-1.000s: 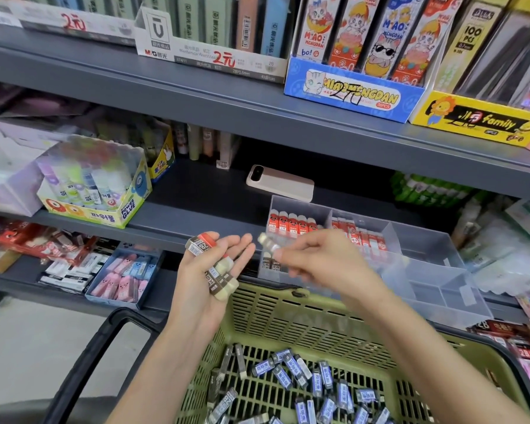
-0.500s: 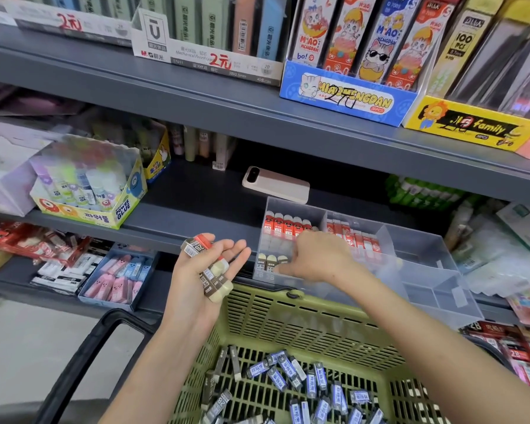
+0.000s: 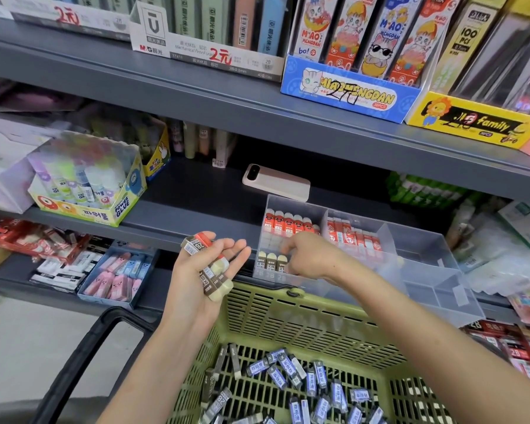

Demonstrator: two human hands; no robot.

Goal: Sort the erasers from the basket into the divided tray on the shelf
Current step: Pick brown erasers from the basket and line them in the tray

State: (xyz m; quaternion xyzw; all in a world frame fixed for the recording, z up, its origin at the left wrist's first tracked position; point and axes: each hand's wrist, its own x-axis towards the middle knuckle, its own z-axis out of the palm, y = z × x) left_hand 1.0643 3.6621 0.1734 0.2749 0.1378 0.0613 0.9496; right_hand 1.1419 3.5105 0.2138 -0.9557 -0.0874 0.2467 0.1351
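The right hand (image 3: 311,258) has its fingertips hidden in the near-left compartment of the divided tray (image 3: 419,244), so its grip cannot be told, while the left hand (image 3: 196,292), fingers loosely half-open around a tilted stack of erasers (image 3: 216,278), risks spilling them into the basket (image 3: 318,304) below.

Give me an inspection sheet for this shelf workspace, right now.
Surface: grey shelf carrying the divided tray.
Job's things: red-sleeved erasers stand in two rear tray compartments; brown-sleeved erasers stand in the front-left one; loose erasers lie in the green basket.
Clutter: phone behind the tray; glue box at left.
Hands: left hand grips a bunch of erasers; right hand is inside the front-left compartment, grip hidden.
Cables: nothing seen.
Surroundings: stationery boxes on the shelf above.
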